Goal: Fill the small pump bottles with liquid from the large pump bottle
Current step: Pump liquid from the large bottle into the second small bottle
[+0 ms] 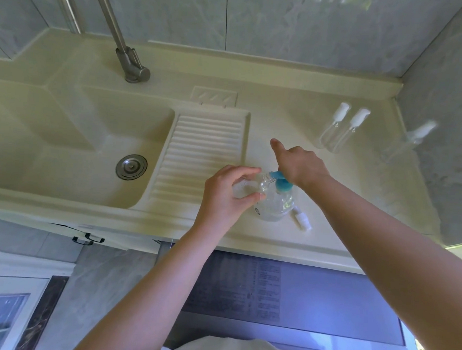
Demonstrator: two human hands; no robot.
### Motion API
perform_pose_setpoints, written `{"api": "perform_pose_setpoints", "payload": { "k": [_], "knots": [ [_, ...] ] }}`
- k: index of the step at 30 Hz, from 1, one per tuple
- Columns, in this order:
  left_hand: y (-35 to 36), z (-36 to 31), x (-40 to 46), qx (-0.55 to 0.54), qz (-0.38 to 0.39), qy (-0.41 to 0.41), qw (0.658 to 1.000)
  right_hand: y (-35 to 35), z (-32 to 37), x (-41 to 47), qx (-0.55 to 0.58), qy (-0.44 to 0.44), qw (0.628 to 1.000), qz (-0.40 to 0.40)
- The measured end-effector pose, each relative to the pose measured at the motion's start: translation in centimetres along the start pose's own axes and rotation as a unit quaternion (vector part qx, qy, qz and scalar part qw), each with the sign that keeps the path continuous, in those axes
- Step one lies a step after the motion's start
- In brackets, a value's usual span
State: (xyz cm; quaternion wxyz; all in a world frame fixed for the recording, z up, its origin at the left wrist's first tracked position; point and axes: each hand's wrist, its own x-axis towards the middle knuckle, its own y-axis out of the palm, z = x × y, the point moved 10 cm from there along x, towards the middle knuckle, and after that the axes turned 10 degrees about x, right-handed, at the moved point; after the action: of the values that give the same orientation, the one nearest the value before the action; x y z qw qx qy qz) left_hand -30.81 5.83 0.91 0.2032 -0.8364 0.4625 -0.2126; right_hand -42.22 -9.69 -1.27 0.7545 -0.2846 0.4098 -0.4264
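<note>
The large clear pump bottle (278,204) with a blue pump head (281,182) stands on the cream counter near its front edge. My right hand (299,162) presses down on the pump head, index finger pointing outward. My left hand (227,195) grips a small clear bottle (261,186), tilted with its open neck at the blue spout. A small white pump cap (301,219) lies on the counter right of the large bottle. Two small capped bottles (341,128) stand at the back right, and a third (416,137) stands further right.
A cream sink (63,148) with a steel drain (131,166) and a ribbed washboard (198,156) lies to the left. A steel faucet (128,63) rises behind it. Grey tiled walls (445,106) close off the back and right.
</note>
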Motion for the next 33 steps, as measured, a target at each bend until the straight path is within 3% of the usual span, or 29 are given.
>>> {"api": "perform_pose_setpoints", "payload": {
  "k": [8, 17, 27, 33],
  "knots": [
    [-0.04, -0.32, 0.04, -0.003, -0.001, 0.003, 1.0, -0.02, 0.35, -0.14, -0.016, -0.003, 1.0, 0.008],
    [0.31, 0.15, -0.07, 0.0, 0.004, -0.006, 1.0, -0.22, 0.04, -0.69, 0.005, -0.007, 0.999, -0.047],
    [-0.27, -0.07, 0.12, -0.002, 0.0, 0.002, 1.0, -0.06, 0.4, -0.6, -0.025, 0.002, 1.0, 0.012],
    [-0.16, -0.14, 0.21, 0.012, 0.002, 0.009, 1.0, -0.3, 0.43, -0.72, -0.025, -0.013, 0.999, -0.02]
  ]
}}
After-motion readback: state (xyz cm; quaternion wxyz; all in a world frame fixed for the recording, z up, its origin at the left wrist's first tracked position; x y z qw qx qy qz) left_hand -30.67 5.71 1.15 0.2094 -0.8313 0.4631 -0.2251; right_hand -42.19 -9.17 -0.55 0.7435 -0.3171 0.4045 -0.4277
